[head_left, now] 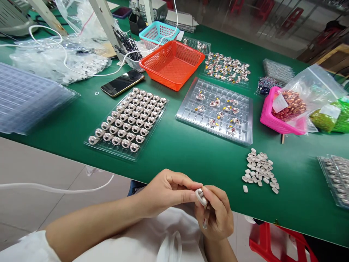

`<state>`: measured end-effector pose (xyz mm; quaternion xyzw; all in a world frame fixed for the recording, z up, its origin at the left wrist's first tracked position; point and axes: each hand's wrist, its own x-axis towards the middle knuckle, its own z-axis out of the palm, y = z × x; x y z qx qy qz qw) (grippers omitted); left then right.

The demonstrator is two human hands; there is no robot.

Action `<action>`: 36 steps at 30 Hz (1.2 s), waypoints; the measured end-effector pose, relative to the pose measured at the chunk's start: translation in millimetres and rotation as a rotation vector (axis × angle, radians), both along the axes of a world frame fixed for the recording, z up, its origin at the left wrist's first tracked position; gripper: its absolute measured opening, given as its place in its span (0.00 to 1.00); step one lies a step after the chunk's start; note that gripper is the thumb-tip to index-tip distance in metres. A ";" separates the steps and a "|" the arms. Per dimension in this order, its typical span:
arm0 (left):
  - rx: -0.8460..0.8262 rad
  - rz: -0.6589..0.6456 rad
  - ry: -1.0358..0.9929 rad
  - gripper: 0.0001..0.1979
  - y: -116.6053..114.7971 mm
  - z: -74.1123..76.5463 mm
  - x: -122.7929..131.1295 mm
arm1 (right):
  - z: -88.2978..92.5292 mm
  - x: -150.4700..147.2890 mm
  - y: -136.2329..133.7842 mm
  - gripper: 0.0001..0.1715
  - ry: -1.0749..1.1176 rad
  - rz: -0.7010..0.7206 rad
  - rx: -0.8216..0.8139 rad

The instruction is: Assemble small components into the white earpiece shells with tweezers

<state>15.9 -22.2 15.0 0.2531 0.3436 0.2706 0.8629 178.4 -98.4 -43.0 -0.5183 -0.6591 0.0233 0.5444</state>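
Observation:
A small pale earbud housing (201, 197) is pinched between my two hands just off the table's front edge. The thumb and forefinger of my left hand (169, 191) close on its left side. My right hand (218, 214) grips it from the right, its other fingers curled. A thin, shiny piece (205, 219) points down from the right palm; its kind is unclear. Beyond the hands, a clear tray (127, 155) carries rows of similar pale housings. A loose pile of small white oval caps (260, 169) lies to the right.
A stacked clear tray (188, 109) bears several small parts with yellow bits. Behind it are an orange basket (174, 69) and a phone (122, 83). A pink basket (283, 122) with bagged copper-coloured parts stands right. Clear trays (29, 98) are stacked left. A red stool (268, 242) is below.

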 end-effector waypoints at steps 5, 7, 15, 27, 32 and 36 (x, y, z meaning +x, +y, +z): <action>0.107 -0.004 0.048 0.10 2.4 2.3 -1.6 | 1.7 3.4 -0.1 0.25 0.011 0.059 -0.058; 0.168 -0.019 0.087 0.08 4.4 3.8 -2.2 | 5.5 5.4 1.6 0.26 -0.002 0.099 -0.090; 0.143 -0.042 0.089 0.09 5.7 5.0 -1.6 | 14.6 7.8 6.6 0.29 -0.041 0.218 -0.128; 0.012 -0.146 0.116 0.12 9.1 -1.5 -11.2 | 30.4 30.1 17.7 0.14 0.363 0.481 -0.479; -0.003 -0.208 0.077 0.21 10.6 -4.9 -13.3 | 36.6 33.8 28.6 0.11 0.305 0.622 -0.619; -0.003 -0.249 0.072 0.23 12.0 -4.2 -15.3 | 37.8 28.9 30.9 0.10 0.325 0.641 -0.618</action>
